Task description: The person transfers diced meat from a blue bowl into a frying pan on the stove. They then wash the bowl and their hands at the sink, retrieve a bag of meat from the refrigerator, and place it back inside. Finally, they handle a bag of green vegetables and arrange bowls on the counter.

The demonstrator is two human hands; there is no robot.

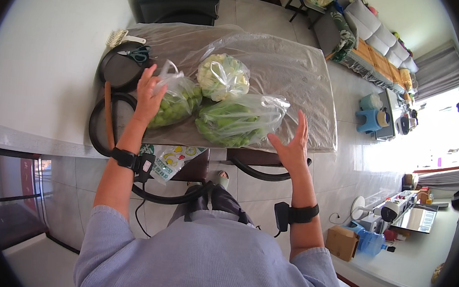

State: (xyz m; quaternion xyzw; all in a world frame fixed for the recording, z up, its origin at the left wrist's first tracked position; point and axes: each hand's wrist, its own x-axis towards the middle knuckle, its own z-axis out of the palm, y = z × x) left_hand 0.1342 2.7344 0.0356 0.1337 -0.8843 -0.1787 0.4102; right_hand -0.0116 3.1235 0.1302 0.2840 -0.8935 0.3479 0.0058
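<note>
My left hand point(149, 98) is at the left side of a clear plastic bag of round green fruit point(171, 108), its fingers raised; whether it touches the plastic is hard to tell. Off the right end of a bag of long green vegetables point(229, 123), which look like peppers, my right hand point(293, 148) is spread with nothing in it. Behind these two bags sits a cauliflower point(222, 78) in a knotted clear bag. All three bags rest close together on a table point(311, 81) covered with transparent plastic sheeting.
Scissors point(138, 54) lie across a dark round pan point(118, 68) at the table's left, near a white-handled brush point(118, 37). A wooden rolling pin point(109, 113) leans by a black ring-shaped chair frame point(93, 126). A printed plastic bag point(171, 161) rests on a chair below the near edge.
</note>
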